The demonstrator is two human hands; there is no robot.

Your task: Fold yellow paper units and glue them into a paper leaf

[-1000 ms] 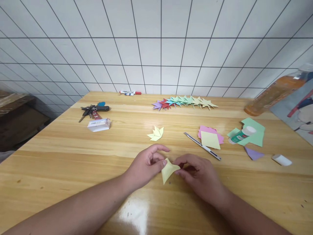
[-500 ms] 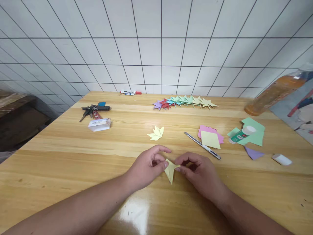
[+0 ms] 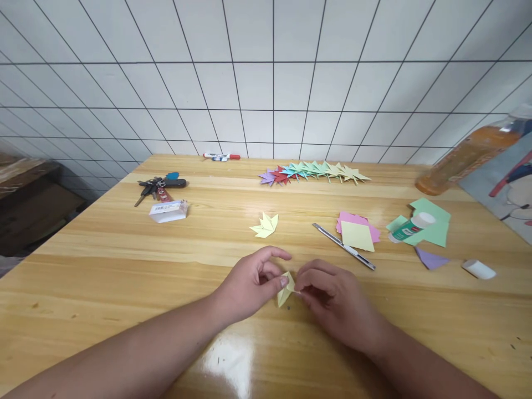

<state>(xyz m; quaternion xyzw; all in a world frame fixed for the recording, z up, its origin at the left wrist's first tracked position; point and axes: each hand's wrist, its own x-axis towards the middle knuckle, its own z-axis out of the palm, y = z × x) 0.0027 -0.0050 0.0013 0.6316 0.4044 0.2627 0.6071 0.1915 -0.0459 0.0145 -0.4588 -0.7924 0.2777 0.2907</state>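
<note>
A small folded piece of yellow paper (image 3: 284, 296) is held just above the front middle of the table. My left hand (image 3: 253, 282) pinches its upper part between thumb and fingers, with the index finger stretched out above. On the other side, my right hand (image 3: 332, 293) grips the paper's right edge between its fingertips, which partly hide it. Beyond my hands lies a folded yellow paper leaf (image 3: 265, 225) with several points. To the right of it are a utility knife (image 3: 344, 246) and a yellow paper square (image 3: 358, 236) on top of pink paper (image 3: 347, 216).
Along the back lies a row of coloured folded leaves (image 3: 313, 170). Keys (image 3: 158, 185), a small white box (image 3: 168, 211) and markers (image 3: 221, 157) lie left. Right are green paper (image 3: 436, 227), a glue stick (image 3: 409, 228), purple paper (image 3: 431, 258), a white cap (image 3: 479, 269) and a bottle (image 3: 465, 152).
My right fingers have curled in and turned the right side of the yellow paper, which now looks narrower with its lower point shifted left. My left hand has stayed in place.
</note>
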